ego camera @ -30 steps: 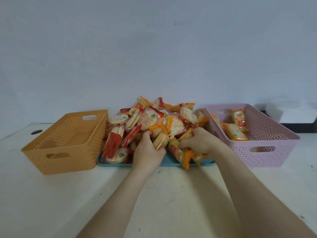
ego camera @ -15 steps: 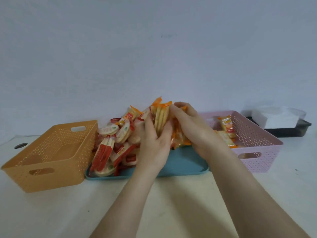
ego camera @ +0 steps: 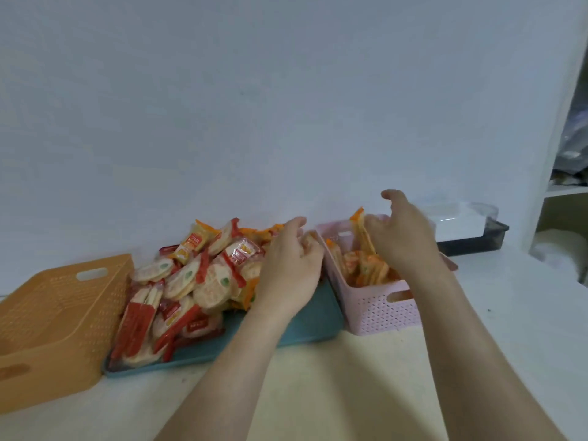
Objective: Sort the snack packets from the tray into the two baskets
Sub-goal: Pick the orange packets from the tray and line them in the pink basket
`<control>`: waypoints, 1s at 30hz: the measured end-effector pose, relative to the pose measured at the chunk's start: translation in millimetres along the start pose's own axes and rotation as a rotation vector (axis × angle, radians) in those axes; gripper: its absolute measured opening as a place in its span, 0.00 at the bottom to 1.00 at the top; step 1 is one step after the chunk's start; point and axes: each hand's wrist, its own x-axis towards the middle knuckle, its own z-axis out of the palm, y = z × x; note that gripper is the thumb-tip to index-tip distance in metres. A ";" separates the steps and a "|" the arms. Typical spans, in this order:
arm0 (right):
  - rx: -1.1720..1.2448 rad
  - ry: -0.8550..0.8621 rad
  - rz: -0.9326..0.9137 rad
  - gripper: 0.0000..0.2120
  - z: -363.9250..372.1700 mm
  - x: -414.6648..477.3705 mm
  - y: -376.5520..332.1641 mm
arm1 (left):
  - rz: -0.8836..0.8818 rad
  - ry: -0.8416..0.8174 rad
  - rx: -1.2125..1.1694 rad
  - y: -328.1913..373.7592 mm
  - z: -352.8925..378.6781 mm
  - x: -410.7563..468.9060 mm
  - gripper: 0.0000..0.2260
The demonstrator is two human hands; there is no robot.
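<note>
Orange basket (ego camera: 63,307), lower left: cut off by the left edge. Centre: part of the tray (ego camera: 305,326) and of the packet pile (ego camera: 203,281) is hidden under the left hand (ego camera: 288,275). The far side of the pink basket (ego camera: 375,310) is covered by the right hand (ego camera: 404,240); its contents are blurred. Whether either hand grips a packet cannot be determined. Packet print is not legible. Both forearms are cut off by the bottom edge.

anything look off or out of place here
One orange packet stands on end in the pink basket, poking above its rim by the right hand, while the rest there lie lower. Nothing looks spilled: the pile sits on the tray.
</note>
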 end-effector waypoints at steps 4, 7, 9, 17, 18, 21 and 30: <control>0.272 -0.154 -0.166 0.10 14.8 -19.2 -36.7 | 0.114 0.120 0.347 -43.9 -48.5 -17.6 0.14; 0.224 -0.469 -0.284 0.10 60.5 -44.4 -52.1 | 0.064 0.187 0.477 -76.6 -78.2 -21.9 0.15; -0.037 -0.561 -0.356 0.20 97.0 -55.6 -44.8 | 0.050 0.175 0.529 -94.7 -88.8 -29.3 0.14; -0.225 -0.675 -0.344 0.36 151.9 -78.2 -25.6 | 0.019 0.045 0.728 -114.9 -81.3 -59.6 0.22; -0.159 -0.680 -0.366 0.36 156.1 -81.9 -25.3 | -0.020 0.048 0.715 -118.7 -83.7 -58.6 0.27; 0.182 -0.732 -0.379 0.30 156.9 -86.6 -26.4 | -0.132 0.042 0.633 -123.9 -93.0 -55.1 0.36; -0.005 -0.384 -0.196 0.23 142.6 -62.4 -14.7 | 0.065 0.243 0.552 -131.0 -88.6 -56.5 0.17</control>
